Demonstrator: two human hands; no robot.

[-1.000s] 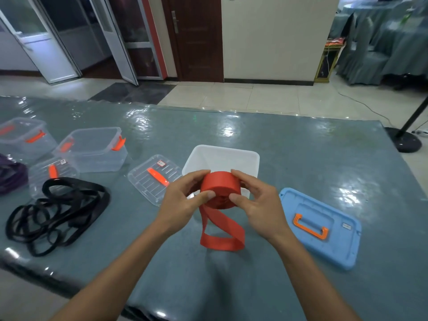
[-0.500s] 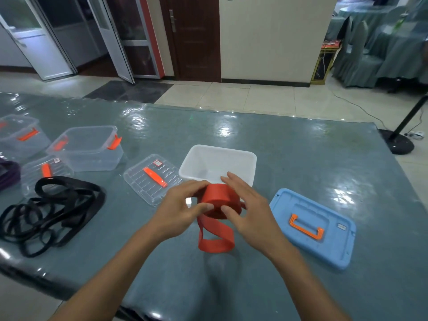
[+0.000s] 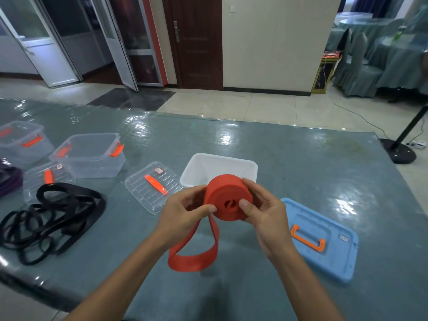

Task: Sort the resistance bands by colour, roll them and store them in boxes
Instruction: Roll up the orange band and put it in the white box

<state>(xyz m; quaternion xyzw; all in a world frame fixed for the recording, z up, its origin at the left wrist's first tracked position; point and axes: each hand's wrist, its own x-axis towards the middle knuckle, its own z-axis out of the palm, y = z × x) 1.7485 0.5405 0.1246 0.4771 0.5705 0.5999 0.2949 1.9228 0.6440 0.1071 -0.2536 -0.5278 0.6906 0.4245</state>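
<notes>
I hold a red resistance band, mostly wound into a thick roll, above the table in front of me. My left hand grips the roll's left side and my right hand holds its right side, thumb on the flat face. A loose loop of the band hangs down to the tabletop. Just behind the roll stands an open white box. Its blue lid with an orange handle lies to the right.
Black bands lie tangled at the left, with a purple band at the left edge. Two clear boxes with orange clips and two clear lids sit at the left. The grey table ends near me.
The roll has tipped so its flat spiral face points at me. Both hands have shifted their hold around it, and the hanging loop now swings lower to the left.
</notes>
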